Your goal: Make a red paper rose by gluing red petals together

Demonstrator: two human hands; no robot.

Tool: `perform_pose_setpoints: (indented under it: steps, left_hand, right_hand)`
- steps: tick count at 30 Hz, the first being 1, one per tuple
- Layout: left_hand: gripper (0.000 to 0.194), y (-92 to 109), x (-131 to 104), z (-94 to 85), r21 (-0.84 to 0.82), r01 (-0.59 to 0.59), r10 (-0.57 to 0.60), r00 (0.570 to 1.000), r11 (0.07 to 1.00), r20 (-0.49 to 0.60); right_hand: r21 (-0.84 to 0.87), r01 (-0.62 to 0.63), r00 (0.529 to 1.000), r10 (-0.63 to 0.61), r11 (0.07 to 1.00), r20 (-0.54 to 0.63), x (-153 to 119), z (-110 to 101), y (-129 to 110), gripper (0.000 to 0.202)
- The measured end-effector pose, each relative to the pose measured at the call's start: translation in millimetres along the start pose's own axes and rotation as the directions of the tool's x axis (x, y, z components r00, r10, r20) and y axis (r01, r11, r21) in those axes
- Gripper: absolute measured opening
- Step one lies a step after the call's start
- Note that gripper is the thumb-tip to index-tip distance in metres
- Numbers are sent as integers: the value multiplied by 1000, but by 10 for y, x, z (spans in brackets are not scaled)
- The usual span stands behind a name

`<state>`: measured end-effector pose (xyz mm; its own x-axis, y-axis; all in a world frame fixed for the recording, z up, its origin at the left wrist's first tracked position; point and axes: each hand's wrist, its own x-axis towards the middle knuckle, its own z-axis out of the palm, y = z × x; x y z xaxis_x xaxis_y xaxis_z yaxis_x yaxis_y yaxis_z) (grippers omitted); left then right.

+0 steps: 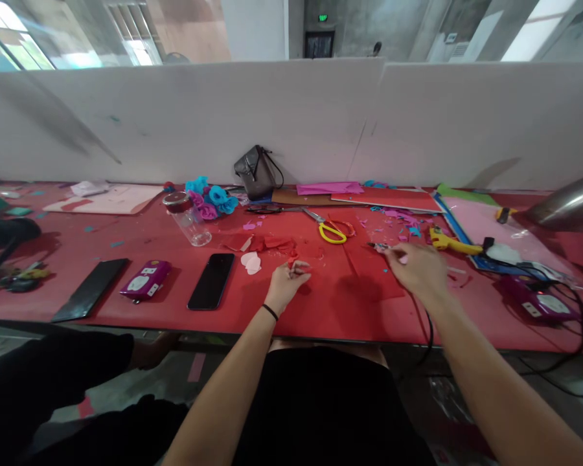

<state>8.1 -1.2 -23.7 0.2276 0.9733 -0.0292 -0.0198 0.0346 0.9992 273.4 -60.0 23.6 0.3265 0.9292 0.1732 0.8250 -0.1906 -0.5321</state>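
My left hand (287,285) is over the red tabletop near the middle, its fingers closed round a small red paper piece (292,261). Further right, my right hand (418,268) has its fingers pinched at a small dark-tipped object (379,246), which I cannot make out clearly; a cable hangs below this hand. Pale pink paper petals (251,262) lie left of my left hand. Between and beyond the hands are scissors with yellow handles (333,233) and red paper scraps (272,243).
A black phone (211,281), a purple box (146,280) and a clear jar (189,223) are on the left. Blue and purple paper flowers (216,199) stand behind. A yellow glue gun (454,243) and cables are on the right. Another person's dark-clothed legs show lower left.
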Motion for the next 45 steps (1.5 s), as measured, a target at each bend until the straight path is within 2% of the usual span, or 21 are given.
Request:
perform_pose_setpoints:
  steps: [1, 3, 6, 9, 13, 17, 20, 22, 24, 26, 27, 29, 32, 35, 38, 40, 45]
  left_hand:
    - [23, 27, -5, 1, 5, -6, 6, 1000, 1000, 17]
    - [25, 81, -18, 15, 25, -23, 22, 999, 999, 45]
    - [24, 151, -50, 40, 74, -46, 42, 998, 996, 51]
    - [23, 201, -85, 46, 110, -51, 46, 998, 993, 45]
    - [21, 234, -105, 35, 86, -36, 33, 999, 996, 37]
    - [25, 197, -90, 5, 84, -69, 67, 997, 994, 31]
    - [15, 130, -68, -38, 64, -131, 134, 990, 989, -42]
    - [19, 94, -51, -62, 11, -148, 148, 985, 989, -83]
    - [25, 82, -32, -66, -64, -147, 141, 986, 987, -90]
    - [30, 90, -4, -45, -157, -136, 126, 989, 978, -72]
    - [31, 97, 16, -26, -205, -126, 116, 992, 971, -59]
    - [34, 108, 76, 20, -281, -102, 98, 995, 954, -30]
    - [34, 102, 229, 93, -316, -85, 87, 996, 945, -8]
    - [30, 76, 428, 146, -340, -132, 120, 991, 931, -57]
    - [26, 34, 587, 176, -397, -172, 144, 985, 902, -100]
    - [25, 0, 640, 185, -441, -153, 113, 987, 884, -116]
    - [22, -53, 636, 204, -478, -92, 41, 992, 873, -117]
  right_hand:
    - [37, 79, 996, -81, 996, 46, -11, 57, -143, 26]
    - [163, 218, 950, -247, 962, 190, -25, 198, -442, 24]
    - [281, 191, 900, -282, 941, 333, -27, 387, -781, 21]
    - [309, 167, 887, -279, 936, 368, -9, 473, -897, 23]
    - [330, 155, 899, -271, 931, 344, 10, 513, -902, 32]
    - [349, 125, 937, -226, 929, 265, 81, 503, -932, 31]
    - [361, 102, 967, -177, 927, 183, 225, 361, -945, 30]
    - [399, 81, 989, -124, 913, 81, 337, 213, -949, 31]
    - [544, 66, 996, -25, 837, -83, 415, 91, -968, 33]
    - [729, 63, 973, 120, 681, -196, 432, 60, -1009, 31]
    - [804, 53, 961, 188, 593, -203, 418, 90, -1037, 29]
    - [897, -6, 946, 293, 443, -138, 368, 231, -1095, 24]
    - [959, -131, 926, 377, 251, 28, 315, 522, -1162, 21]
    - [974, -201, 896, 423, 107, 138, 349, 738, -1184, 21]
    - [973, -228, 876, 442, 22, 195, 423, 851, -1163, 21]
    - [973, -231, 871, 445, -8, 211, 460, 906, -1136, 21]
    - [982, -187, 895, 417, 27, 159, 468, 998, -1110, 20]
